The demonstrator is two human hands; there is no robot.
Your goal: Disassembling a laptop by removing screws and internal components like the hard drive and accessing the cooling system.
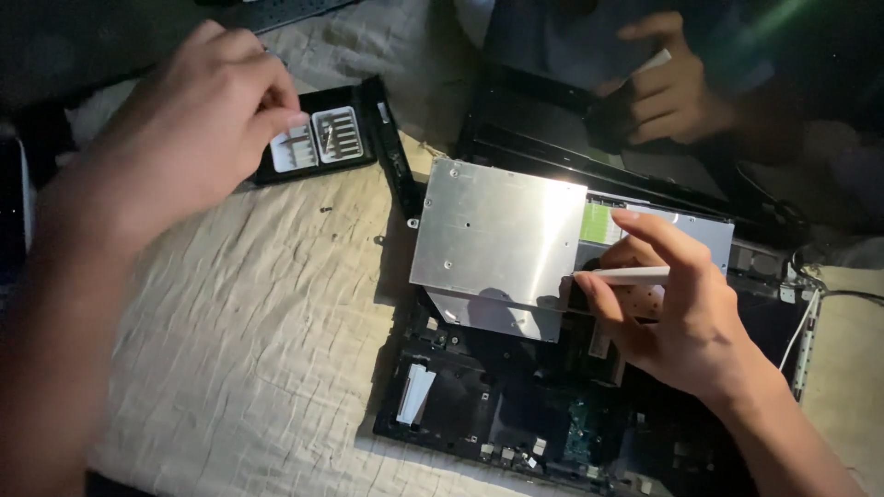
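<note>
Holding a thin white tool [622, 274] like a pen, the right hand [677, 317] pinches it between thumb and fingers, tip aimed at the right edge of the silver drive [497, 235], likely for fine control. The drive lies on top of the opened laptop [516, 414], tilted slightly across its far part. The left hand [175, 138] hovers far left above the bit case [318, 138], fingers curled loosely together over the bits, clamped on nothing that shows. The case sits open within easy reach on the cloth-covered table [239, 322]. At the far right, another person's hand [668, 92] holds something small and pale.
</note>
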